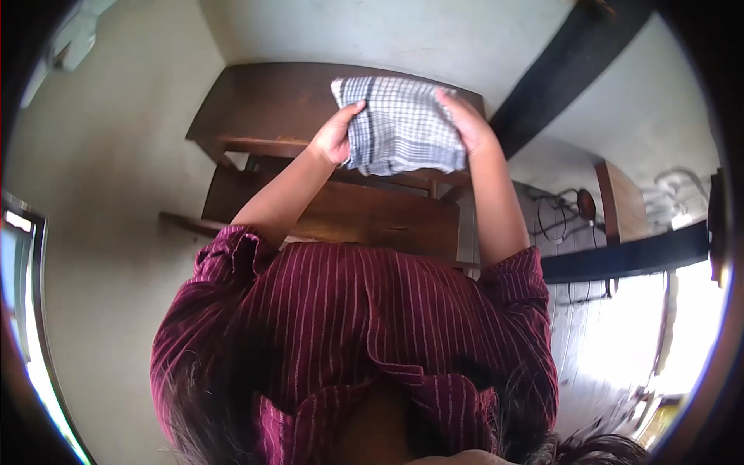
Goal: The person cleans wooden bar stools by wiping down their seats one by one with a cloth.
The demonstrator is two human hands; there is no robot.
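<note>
A white and dark-blue checked cloth (407, 124) is held up in front of me, over the brown wooden table (263, 101). It looks folded, with layered edges along the bottom. My left hand (339, 133) grips its left side, the thumb lying on the near face. On the opposite side my right hand (467, 124) holds the right edge, slightly blurred. Behind the cloth, the fingers of both hands are mostly hidden.
A wooden bench (372, 213) stands between the table and my body. Pale walls (124, 155) enclose the left and back. To the right are a dark diagonal post (570, 66), a dark horizontal beam (635, 254) and a thin-framed object with a round brown part (587, 205).
</note>
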